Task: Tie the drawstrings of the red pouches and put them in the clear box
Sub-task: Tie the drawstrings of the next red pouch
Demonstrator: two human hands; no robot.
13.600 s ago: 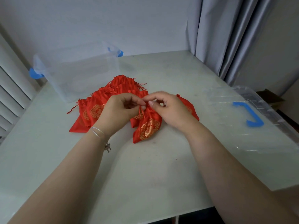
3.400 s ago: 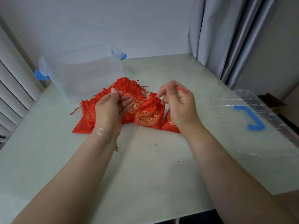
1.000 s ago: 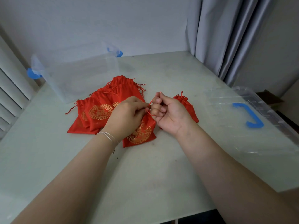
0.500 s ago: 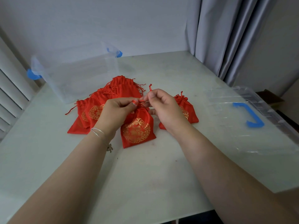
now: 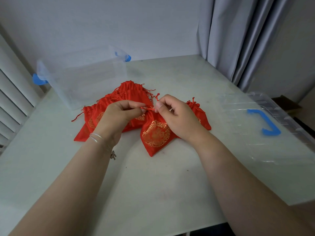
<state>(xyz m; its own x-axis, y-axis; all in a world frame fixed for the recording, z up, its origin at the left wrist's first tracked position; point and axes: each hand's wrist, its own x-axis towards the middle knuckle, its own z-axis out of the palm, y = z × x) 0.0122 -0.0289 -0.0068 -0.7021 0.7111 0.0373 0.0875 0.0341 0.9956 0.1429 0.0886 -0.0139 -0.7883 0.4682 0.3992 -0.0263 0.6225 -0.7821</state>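
Satin pouch [image 5: 156, 135], red with a round gold brocade medallion, lies on the pale bench [image 5: 153, 184] before me. My left hand [image 5: 119, 116] and right hand [image 5: 177, 116] each pinch its thin red drawstring [image 5: 150, 109] at the gathered neck. Clear plastic box [image 5: 88, 79] sits behind the heap.

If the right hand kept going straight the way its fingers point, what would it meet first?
Probably the left hand: the right hand points leftward along the drawstring both pinch, though depth is unclear.
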